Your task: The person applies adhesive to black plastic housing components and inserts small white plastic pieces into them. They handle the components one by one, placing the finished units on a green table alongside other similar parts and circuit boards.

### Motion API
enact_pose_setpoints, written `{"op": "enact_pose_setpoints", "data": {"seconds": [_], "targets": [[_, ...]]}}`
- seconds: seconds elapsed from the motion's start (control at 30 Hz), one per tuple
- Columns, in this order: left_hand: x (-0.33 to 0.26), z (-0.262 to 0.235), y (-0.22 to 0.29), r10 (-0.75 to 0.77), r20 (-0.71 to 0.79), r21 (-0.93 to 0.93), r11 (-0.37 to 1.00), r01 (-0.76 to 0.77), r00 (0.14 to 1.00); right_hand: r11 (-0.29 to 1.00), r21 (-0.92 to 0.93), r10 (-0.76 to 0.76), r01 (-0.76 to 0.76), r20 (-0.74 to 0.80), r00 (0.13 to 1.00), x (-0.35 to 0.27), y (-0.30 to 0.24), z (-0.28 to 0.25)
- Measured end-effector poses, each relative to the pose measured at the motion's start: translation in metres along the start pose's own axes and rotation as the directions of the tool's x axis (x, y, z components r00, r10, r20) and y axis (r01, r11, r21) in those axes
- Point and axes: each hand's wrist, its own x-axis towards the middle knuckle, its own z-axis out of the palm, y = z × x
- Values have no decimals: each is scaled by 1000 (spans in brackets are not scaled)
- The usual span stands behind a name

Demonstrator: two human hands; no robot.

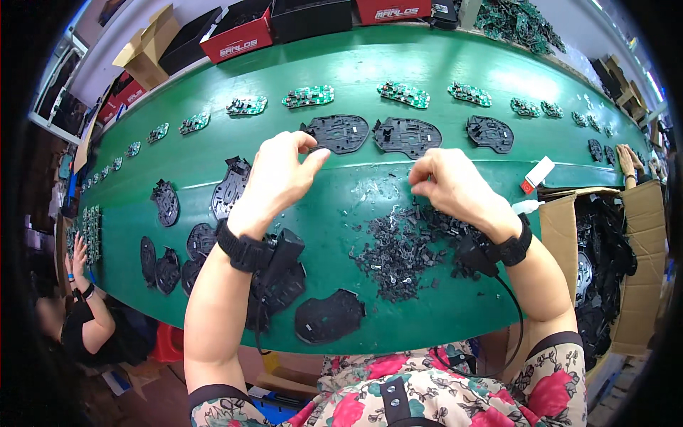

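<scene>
My left hand [279, 174] hovers over the green bench beside a black plastic shell [343, 134] shaped like a computer-mouse base. Its thumb and forefinger are apart, and nothing shows between them. My right hand [459, 186] is above the far edge of a pile of small black plastic parts [395, 256], some with metal bits. Its thumb and fingertips are drawn together; whatever they hold is hidden or too small to name. Two more black shells [408, 136] [490, 134] lie beyond my right hand. Another shell [233, 186] is partly hidden behind my left forearm.
Green circuit boards [308, 97] line the far belt. More black shells [329, 317] lie near the front edge and at left. An open carton [558, 235] of black parts stands at right, near a small red-and-white box [538, 175]. Other people's hands [78, 255] [627, 162] work at both ends.
</scene>
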Motion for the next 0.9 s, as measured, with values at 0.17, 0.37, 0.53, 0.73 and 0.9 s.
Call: {"op": "enact_pose_setpoints", "data": {"seconds": [0.17, 0.37, 0.53, 0.73, 0.9], "targets": [[-19, -3, 22, 4, 60, -94, 996, 2, 998, 999, -2, -41, 41, 79, 996, -8, 7, 9], [-31, 1, 33, 10, 63, -117, 993, -2, 998, 951, -209, -224, 228, 41, 974, -11, 9, 24], [-34, 7, 34, 35, 58, -137, 990, -27, 998, 811, -459, -415, 363, -14, 909, -17, -1, 30], [-32, 11, 38, 34, 83, -189, 982, -18, 996, 844, -415, -404, 341, -73, 912, -22, 4, 35], [-31, 15, 41, 162, 84, -258, 957, -136, 983, 984, 136, -88, 113, -179, 980, -9, -2, 21]]}}
